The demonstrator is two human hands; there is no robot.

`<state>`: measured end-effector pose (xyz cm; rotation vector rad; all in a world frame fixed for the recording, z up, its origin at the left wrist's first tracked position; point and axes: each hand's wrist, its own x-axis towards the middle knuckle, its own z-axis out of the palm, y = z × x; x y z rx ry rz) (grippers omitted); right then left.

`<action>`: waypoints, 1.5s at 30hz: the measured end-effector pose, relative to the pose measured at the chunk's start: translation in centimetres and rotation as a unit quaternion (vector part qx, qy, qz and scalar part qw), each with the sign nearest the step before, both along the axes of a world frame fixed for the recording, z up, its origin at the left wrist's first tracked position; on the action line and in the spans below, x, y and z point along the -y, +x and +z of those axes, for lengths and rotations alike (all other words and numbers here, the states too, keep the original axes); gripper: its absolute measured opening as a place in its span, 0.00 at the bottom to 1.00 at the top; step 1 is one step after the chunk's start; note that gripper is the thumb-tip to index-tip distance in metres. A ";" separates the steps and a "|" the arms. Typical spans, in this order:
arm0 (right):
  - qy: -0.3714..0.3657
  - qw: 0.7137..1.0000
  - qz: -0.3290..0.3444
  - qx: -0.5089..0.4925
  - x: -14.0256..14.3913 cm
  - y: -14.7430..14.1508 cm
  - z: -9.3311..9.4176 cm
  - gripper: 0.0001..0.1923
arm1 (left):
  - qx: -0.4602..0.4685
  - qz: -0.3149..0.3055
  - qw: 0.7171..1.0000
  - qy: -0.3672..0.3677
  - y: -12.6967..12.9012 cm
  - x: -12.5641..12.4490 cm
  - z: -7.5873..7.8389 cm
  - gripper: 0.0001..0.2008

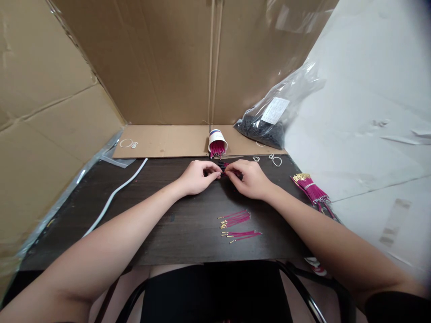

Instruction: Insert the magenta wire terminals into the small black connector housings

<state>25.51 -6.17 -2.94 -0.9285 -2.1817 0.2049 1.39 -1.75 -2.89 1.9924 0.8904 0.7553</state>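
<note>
My left hand [202,176] and my right hand [248,178] meet near the far middle of the dark table, thumbs and forefingers pinched together. A thin magenta wire with a dark part shows small between the fingertips; its ends are hidden. Just behind the fingers lie magenta wires with black sleeves [222,164], partly covered by my hands. Beyond them a white paper cup [216,134] lies on its side, its mouth toward me, full of magenta wires [217,148]. Closer to me, loose magenta wires with gold tips [237,218] lie in two small groups.
A banded bundle of magenta wires [313,188] lies at the right edge. A clear bag of black pieces [264,128] leans at the back right. Rubber bands [277,161] lie nearby. A pale tube [116,190] curves along the left. Cardboard walls [151,63] enclose the back and left.
</note>
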 end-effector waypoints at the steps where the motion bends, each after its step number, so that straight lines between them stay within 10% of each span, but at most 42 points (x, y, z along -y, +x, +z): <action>1: 0.003 1.000 0.001 -0.002 0.0 0.0 0.0 0.08 | -0.001 0.000 1.000 0.000 0.0 0.0 0.0 0.10; 33: 0.031 0.999 -0.015 -0.001 -0.5 0.5 0.0 0.05 | 0.032 0.018 0.999 -0.023 -0.1 -0.2 0.3 0.16; 38: 0.047 0.998 -0.042 -0.009 -1.6 1.3 -0.4 0.05 | -0.122 0.031 0.987 0.097 -1.4 -0.4 1.9 0.08; 45: 0.023 0.999 -0.040 -0.019 -2.5 1.7 -1.4 0.07 | -0.364 0.019 0.922 0.130 -2.5 0.0 4.5 0.23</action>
